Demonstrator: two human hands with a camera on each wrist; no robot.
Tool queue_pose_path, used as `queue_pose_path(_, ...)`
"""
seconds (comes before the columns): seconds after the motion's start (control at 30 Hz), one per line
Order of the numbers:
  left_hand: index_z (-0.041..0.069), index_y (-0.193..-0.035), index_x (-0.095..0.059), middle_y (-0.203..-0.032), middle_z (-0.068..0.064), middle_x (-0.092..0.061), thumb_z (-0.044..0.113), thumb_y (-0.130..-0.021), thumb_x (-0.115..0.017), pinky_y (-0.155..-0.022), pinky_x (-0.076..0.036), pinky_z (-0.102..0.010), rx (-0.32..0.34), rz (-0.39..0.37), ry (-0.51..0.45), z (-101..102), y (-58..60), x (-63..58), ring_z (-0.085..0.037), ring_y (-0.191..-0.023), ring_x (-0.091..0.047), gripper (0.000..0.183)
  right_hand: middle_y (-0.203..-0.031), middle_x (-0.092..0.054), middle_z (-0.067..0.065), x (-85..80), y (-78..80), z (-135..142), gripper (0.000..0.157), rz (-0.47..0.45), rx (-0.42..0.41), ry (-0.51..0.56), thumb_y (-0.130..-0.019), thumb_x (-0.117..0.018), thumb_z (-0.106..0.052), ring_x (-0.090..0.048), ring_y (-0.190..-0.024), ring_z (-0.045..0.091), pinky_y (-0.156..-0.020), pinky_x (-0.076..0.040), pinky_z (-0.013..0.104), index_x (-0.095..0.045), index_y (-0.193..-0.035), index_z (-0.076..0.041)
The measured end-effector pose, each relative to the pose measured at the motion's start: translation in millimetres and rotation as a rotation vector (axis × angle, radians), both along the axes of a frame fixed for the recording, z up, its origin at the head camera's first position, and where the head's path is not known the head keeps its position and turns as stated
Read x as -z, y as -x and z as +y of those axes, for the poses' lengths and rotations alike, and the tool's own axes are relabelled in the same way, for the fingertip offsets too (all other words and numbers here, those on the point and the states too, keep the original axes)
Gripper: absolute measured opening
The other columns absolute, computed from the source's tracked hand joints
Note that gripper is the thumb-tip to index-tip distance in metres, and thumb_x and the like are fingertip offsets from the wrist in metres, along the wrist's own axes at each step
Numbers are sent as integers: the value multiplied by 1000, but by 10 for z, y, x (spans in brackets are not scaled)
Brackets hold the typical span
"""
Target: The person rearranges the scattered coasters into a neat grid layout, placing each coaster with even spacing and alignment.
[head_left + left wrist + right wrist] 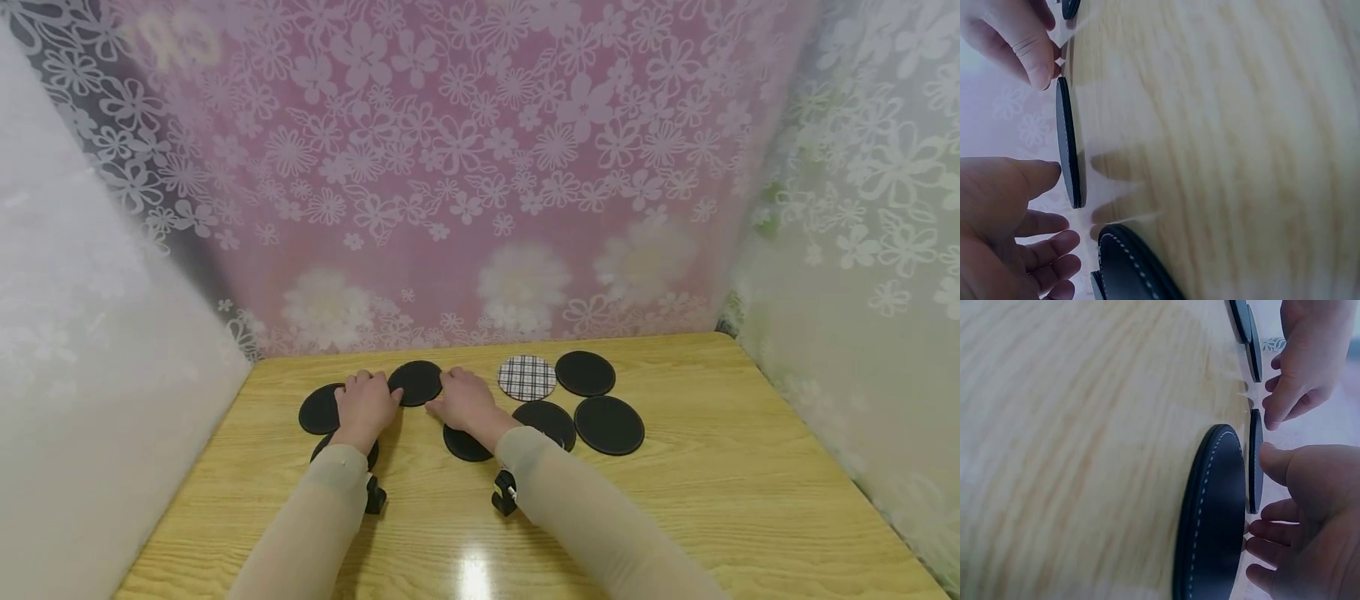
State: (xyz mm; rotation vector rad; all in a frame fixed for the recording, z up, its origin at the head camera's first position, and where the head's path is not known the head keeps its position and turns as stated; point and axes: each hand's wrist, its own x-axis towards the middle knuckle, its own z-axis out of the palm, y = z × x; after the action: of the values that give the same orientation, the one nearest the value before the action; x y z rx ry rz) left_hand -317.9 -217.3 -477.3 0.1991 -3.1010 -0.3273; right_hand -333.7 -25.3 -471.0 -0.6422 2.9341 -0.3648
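A round black coaster (416,383) with a stitched rim lies flat on the table between my two hands. My left hand (367,407) is at its left side, the thumb at the coaster's edge and the other fingers loosely bent. On the opposite side is my right hand (463,402), its thumb also close to the rim in the right wrist view. Neither hand grips anything; whether the thumbs actually touch the coaster I cannot tell. Under the left hand and wrist, two black coasters (317,412) are partly hidden. Another black coaster (467,446) lies partly beneath the right wrist.
To the right lie a plaid white coaster (527,377) and three black ones, including a far one (585,373) and a near one (609,425). Floral curtains (465,183) enclose the wooden table (435,517) at the back and sides.
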Motion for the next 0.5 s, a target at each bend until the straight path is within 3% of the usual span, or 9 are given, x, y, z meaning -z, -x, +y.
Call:
queue_pose_path(0.3,-3,-144,-67,-149,-32,-53,44,-112,-65,-111,-34,-73,-22,-37,-14,9,24,45,-53,-134,-47,57,-157,-55,14,-10,-9,-20,63,3,30,-5,-111,-65,-50,-54,-143,33,-115,-48,50,-60,-157,-7)
queue_pose_path(0.5,-3,-147,-64,-149,-34,-53,43,-111,-68,-109,-34,-75,-35,-44,-38,25,38,12,-54,-136,-46,60,-157,-54,14,20,38,-27,59,-11,51,14,-112,-64,-49,-55,-141,34,-113,-50,50,-64,-153,-6)
